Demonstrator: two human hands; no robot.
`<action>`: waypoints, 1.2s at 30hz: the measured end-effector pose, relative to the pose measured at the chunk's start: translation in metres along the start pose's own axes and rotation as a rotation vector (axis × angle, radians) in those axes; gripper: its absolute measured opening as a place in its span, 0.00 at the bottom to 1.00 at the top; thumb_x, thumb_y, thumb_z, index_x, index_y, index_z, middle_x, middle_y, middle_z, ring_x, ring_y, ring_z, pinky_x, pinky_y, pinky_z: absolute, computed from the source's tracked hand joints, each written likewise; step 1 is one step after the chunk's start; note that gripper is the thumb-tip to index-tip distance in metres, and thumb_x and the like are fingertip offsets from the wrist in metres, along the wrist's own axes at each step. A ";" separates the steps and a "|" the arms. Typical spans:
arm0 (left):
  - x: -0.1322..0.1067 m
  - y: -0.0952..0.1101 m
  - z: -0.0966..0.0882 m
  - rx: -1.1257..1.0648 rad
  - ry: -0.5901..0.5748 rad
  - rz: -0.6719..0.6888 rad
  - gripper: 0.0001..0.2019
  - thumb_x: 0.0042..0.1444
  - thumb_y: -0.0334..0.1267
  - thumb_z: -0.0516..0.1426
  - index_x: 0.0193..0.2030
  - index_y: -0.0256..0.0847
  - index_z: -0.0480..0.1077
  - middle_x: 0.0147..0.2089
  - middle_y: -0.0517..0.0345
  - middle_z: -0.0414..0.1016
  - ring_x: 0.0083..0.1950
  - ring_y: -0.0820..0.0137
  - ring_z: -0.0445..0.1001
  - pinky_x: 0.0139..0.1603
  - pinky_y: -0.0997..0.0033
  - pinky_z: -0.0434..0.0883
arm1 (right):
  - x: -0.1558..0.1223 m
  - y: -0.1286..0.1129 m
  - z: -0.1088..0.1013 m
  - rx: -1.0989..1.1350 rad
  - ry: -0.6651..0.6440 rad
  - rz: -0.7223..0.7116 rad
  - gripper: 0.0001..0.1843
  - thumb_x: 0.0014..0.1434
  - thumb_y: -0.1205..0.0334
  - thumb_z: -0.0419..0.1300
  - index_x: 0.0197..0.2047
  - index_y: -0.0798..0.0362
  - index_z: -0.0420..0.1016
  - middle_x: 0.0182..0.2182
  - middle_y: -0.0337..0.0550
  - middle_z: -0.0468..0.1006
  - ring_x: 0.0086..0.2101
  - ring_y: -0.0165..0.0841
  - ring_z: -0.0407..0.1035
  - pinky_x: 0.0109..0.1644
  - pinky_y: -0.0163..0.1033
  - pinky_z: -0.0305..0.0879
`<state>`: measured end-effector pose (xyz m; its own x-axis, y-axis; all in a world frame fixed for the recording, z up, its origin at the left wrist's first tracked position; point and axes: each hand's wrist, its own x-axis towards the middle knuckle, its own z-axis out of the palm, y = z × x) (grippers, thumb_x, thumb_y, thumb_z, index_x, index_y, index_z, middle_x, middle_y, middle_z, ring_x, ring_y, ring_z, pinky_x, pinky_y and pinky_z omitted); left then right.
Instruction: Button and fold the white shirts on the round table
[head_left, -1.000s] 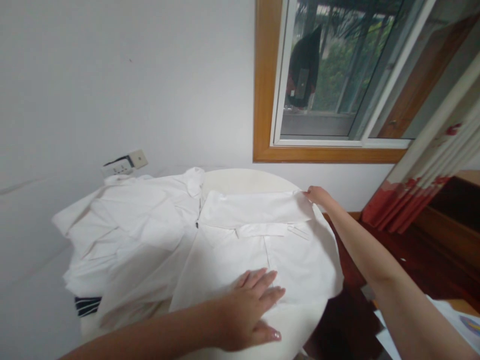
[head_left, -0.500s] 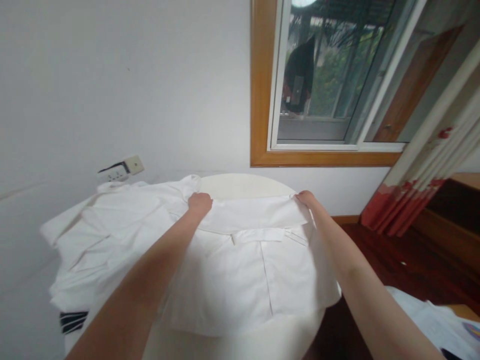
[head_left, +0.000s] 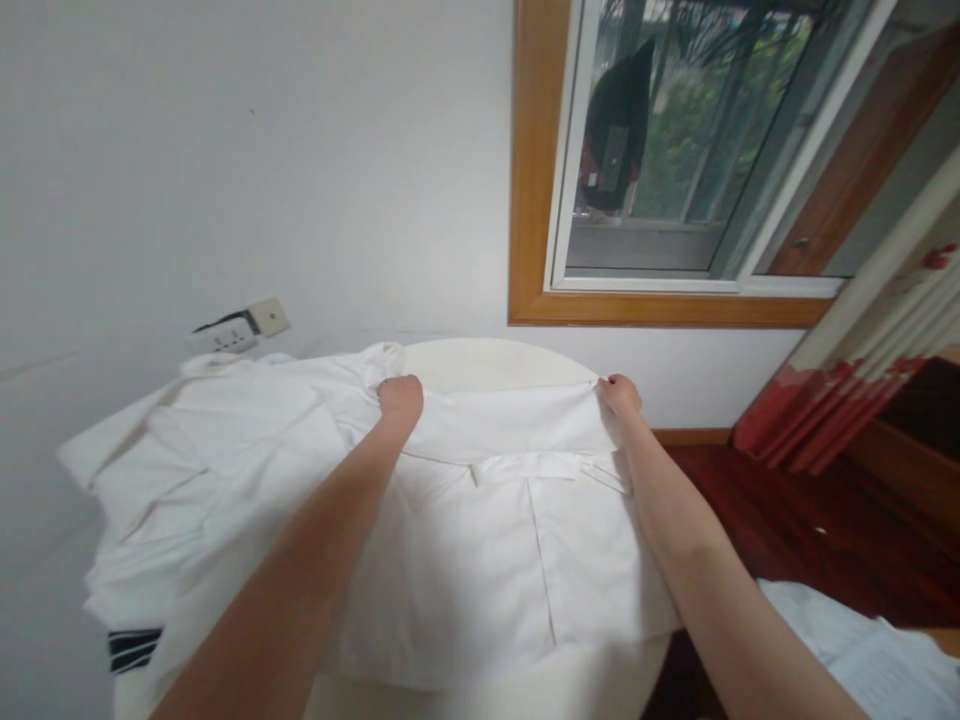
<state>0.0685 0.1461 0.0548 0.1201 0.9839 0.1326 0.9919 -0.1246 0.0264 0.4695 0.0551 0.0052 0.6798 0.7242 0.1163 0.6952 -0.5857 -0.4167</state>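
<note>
A white garment [head_left: 480,570] is spread over the rounded end of a pale cream surface [head_left: 487,362]. A seam runs down its middle, under a short stitched band across it. My left hand [head_left: 403,402] is closed on the far edge of the cloth, beside the heap. At the far right corner of the same edge, my right hand [head_left: 621,397] pinches the fabric between thumb and fingers. The strip of cloth between both hands is stretched nearly straight. My left forearm covers part of the garment's left side.
Heaped white clothes [head_left: 232,450] lie at the left, with a black-and-white striped piece [head_left: 135,648] below them. A wall socket [head_left: 232,335] is behind. Farther right are a wood-framed window [head_left: 529,200], a red-and-cream curtain [head_left: 795,410] and white cloth [head_left: 862,640] low down.
The view has shifted slightly. My right hand has moved a little to the right with the garment's corner, its wrist turned more upright. My left hand keeps its hold.
</note>
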 end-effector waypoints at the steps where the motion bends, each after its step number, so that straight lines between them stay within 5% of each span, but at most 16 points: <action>1: 0.001 0.000 0.001 -0.005 0.029 -0.016 0.16 0.61 0.26 0.43 0.48 0.19 0.67 0.47 0.24 0.72 0.54 0.48 0.69 0.48 0.55 0.64 | -0.001 0.000 0.002 0.022 0.051 0.005 0.24 0.65 0.51 0.45 0.50 0.54 0.75 0.47 0.55 0.76 0.47 0.40 0.71 0.43 0.37 0.64; 11: 0.018 -0.001 0.024 -0.018 0.141 -0.129 0.19 0.62 0.26 0.40 0.54 0.22 0.64 0.45 0.28 0.75 0.49 0.53 0.75 0.45 0.60 0.70 | -0.001 -0.006 0.016 0.145 0.302 0.128 0.23 0.64 0.47 0.46 0.49 0.50 0.75 0.41 0.51 0.79 0.43 0.39 0.71 0.42 0.38 0.62; 17: 0.021 -0.005 0.040 -0.002 0.091 -0.165 0.19 0.61 0.26 0.42 0.54 0.24 0.64 0.46 0.28 0.75 0.49 0.54 0.76 0.46 0.60 0.71 | 0.018 0.015 0.009 0.244 0.095 0.045 0.22 0.59 0.47 0.54 0.46 0.54 0.78 0.41 0.53 0.79 0.40 0.39 0.72 0.39 0.37 0.63; 21: 0.019 -0.006 0.045 -0.026 0.090 -0.160 0.19 0.61 0.28 0.43 0.54 0.21 0.64 0.46 0.26 0.75 0.49 0.53 0.76 0.46 0.58 0.71 | 0.029 0.037 -0.001 0.407 -0.176 -0.036 0.20 0.54 0.50 0.60 0.40 0.59 0.78 0.26 0.45 0.78 0.26 0.31 0.67 0.28 0.33 0.59; 24: 0.020 -0.006 0.046 -0.043 0.085 -0.155 0.19 0.62 0.29 0.43 0.55 0.20 0.64 0.47 0.25 0.74 0.50 0.52 0.75 0.47 0.58 0.70 | 0.032 0.043 0.000 0.392 -0.236 -0.090 0.16 0.51 0.54 0.62 0.35 0.60 0.78 0.21 0.41 0.75 0.23 0.29 0.64 0.26 0.31 0.57; 31: 0.032 -0.004 0.037 -0.007 0.111 -0.148 0.19 0.61 0.29 0.41 0.52 0.21 0.64 0.45 0.26 0.75 0.49 0.53 0.75 0.43 0.60 0.70 | 0.025 0.029 0.014 0.192 0.056 -0.103 0.19 0.57 0.48 0.56 0.43 0.52 0.77 0.38 0.46 0.79 0.37 0.36 0.71 0.37 0.35 0.61; 36: 0.035 -0.003 0.034 0.011 0.194 -0.105 0.20 0.63 0.34 0.39 0.53 0.22 0.63 0.43 0.27 0.75 0.47 0.51 0.75 0.42 0.58 0.70 | 0.019 0.022 0.016 0.122 0.093 -0.076 0.21 0.61 0.47 0.52 0.50 0.49 0.73 0.45 0.47 0.78 0.45 0.39 0.71 0.42 0.37 0.62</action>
<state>0.0709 0.1856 0.0260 0.0065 0.9482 0.3175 0.9990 -0.0202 0.0398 0.4943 0.0617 -0.0164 0.6490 0.7246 0.2317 0.7157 -0.4781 -0.5092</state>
